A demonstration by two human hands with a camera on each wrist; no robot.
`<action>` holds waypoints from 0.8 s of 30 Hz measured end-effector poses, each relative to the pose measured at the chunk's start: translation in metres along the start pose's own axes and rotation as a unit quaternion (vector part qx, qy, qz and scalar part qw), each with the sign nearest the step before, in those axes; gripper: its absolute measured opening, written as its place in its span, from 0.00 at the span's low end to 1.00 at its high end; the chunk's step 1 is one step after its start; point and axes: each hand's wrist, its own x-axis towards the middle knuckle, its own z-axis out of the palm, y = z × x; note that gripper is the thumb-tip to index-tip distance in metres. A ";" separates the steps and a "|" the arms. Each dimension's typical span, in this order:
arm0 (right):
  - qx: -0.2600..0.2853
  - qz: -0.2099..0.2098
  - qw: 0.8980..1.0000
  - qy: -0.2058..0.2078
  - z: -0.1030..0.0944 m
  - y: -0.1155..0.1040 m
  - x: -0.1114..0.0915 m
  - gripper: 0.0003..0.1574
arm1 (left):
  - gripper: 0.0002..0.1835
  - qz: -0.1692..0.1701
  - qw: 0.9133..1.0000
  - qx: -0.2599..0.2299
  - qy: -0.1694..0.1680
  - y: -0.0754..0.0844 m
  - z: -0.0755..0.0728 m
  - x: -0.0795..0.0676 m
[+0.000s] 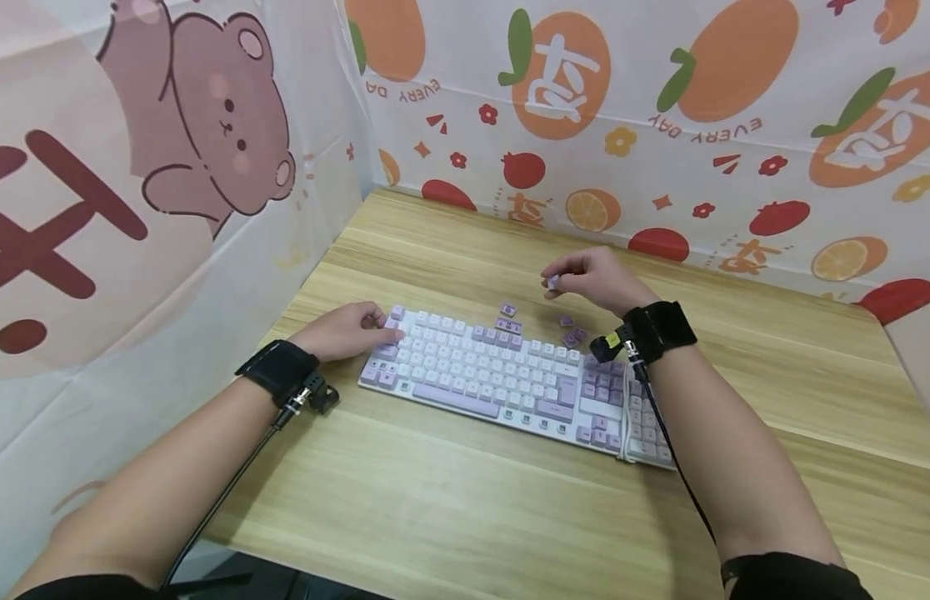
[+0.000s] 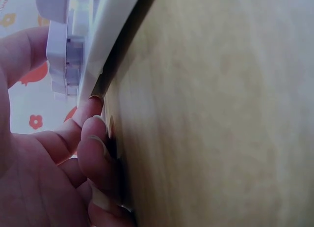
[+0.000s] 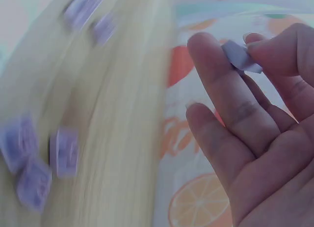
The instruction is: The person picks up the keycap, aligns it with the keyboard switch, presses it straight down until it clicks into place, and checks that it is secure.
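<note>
A white and lilac keyboard (image 1: 453, 367) lies on the wooden table, with bare switches showing along its front row. My left hand (image 1: 345, 332) grips its left end. In the left wrist view the thumb is over the keycaps and a fingertip (image 2: 91, 109) sits at the underside of the edge. Above the table behind the keyboard, my right hand (image 1: 600, 279) pinches a small lilac keycap (image 3: 240, 57) between thumb and finger. Below that hand lie several loose keycaps (image 3: 64, 152). Farther left, behind the keyboard, are a small keycap (image 1: 507, 309) and a wider one (image 1: 508, 326).
A white cable (image 1: 626, 417) is looped around the keyboard's right part. Fruit-patterned cloth (image 1: 465, 125) hangs along the table's back edge, and a bear-printed cloth (image 1: 232, 117) along the left. Black straps with cameras and wires sit on both wrists.
</note>
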 end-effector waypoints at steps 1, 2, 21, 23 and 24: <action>0.026 -0.008 1.000 0.000 0.001 0.000 -0.005 0.14 | 0.33 0.001 1.000 0.000 0.000 0.000 0.001 0.000; 0.048 -0.017 0.999 0.001 0.002 -0.001 -0.010 0.14 | 0.33 0.001 1.000 0.000 0.001 0.000 0.002 0.000; 0.182 -0.079 0.980 0.007 0.040 0.018 -0.081 0.17 | 0.35 -0.006 1.000 0.000 0.013 -0.001 0.015 0.002; 0.154 -0.088 0.984 0.012 0.043 0.021 -0.086 0.17 | 0.34 -0.009 1.000 0.000 0.018 -0.002 0.015 0.002; 0.137 -0.091 0.986 0.016 0.046 0.024 -0.088 0.17 | 0.34 -0.010 1.000 0.000 0.019 -0.003 0.016 0.001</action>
